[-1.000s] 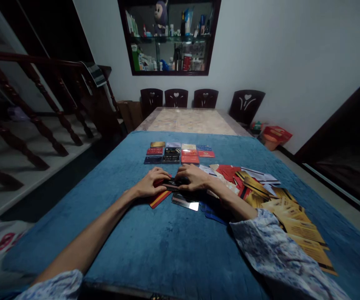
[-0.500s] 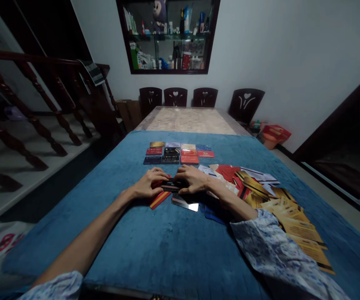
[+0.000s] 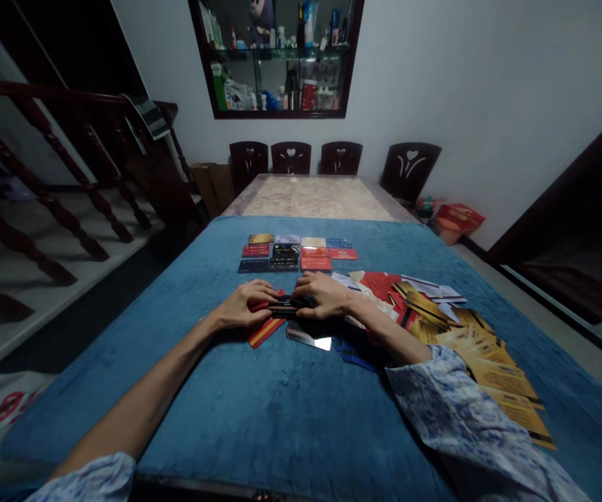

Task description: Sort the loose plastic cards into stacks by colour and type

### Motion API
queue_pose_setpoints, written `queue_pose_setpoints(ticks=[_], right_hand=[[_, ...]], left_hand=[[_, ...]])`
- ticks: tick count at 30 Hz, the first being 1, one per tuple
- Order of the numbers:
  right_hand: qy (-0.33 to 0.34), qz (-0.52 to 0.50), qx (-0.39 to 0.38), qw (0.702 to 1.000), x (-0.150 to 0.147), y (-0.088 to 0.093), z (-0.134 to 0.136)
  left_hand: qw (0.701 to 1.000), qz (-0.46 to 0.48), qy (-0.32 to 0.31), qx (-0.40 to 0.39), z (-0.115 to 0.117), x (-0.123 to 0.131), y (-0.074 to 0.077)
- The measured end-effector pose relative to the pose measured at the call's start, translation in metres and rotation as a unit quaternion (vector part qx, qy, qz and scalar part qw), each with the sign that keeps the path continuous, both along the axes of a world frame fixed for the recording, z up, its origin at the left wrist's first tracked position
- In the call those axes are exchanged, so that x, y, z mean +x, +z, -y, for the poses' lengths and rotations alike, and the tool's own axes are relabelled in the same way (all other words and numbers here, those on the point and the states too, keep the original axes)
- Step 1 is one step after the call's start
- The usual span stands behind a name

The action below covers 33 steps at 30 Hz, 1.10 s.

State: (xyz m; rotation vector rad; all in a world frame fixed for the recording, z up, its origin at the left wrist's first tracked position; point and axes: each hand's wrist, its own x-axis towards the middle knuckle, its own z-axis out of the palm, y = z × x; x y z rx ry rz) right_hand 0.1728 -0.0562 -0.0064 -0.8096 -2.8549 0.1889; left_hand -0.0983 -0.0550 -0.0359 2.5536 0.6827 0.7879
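Observation:
Between my two hands is a small stack of black cards (image 3: pixel 284 307), gripped at its left end by my left hand (image 3: pixel 245 305) and at its right end by my right hand (image 3: pixel 323 295). Fingers and thumbs are closed on the stack's edges. Beneath the hands, a red and yellow card (image 3: pixel 265 332) and a dark card with a shiny corner (image 3: pixel 310 337) lie on the blue cloth (image 3: pixel 259 418). Blue cards (image 3: pixel 356 353) sit partly hidden under my right forearm. Beyond the hands, several card piles stand in rows, among them a dark blue one (image 3: pixel 253 266) and a red one (image 3: pixel 316 264).
To the right spreads a loose heap of gold cards (image 3: pixel 499 373), with red cards (image 3: pixel 381 284) and white cards (image 3: pixel 426 288) behind. Dark wooden chairs (image 3: pixel 342 159) stand at the table's far end. A stair railing (image 3: pixel 70 90) runs along the left.
The black stack has tilted in my hands, so more of its edge shows and less of its top face. Both hands keep nearly the same place; the view has shifted slightly.

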Motion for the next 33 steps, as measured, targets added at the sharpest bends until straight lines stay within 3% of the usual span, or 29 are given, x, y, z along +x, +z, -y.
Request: queue_pose_setpoints(ticks=[9, 13, 22, 33], right_hand=[[0.016, -0.014, 0.037, 0.999, -0.001, 0.001, 0.001], [0.01, -0.019, 0.063, 0.998, -0.002, -0.005, -0.004], [-0.054, -0.05, 0.124, 0.989, -0.007, -0.013, -0.004], [-0.183, -0.076, 0.059, 0.978, -0.011, -0.008, 0.004]], left_hand=[[0.997, 0.05, -0.015, 0.05, -0.001, 0.002, 0.0], [0.994, 0.074, 0.014, 0.076, -0.001, 0.004, -0.002], [0.989, 0.078, 0.11, 0.067, -0.001, 0.005, -0.011], [0.98, 0.088, 0.174, 0.045, -0.001, 0.008, -0.015]])
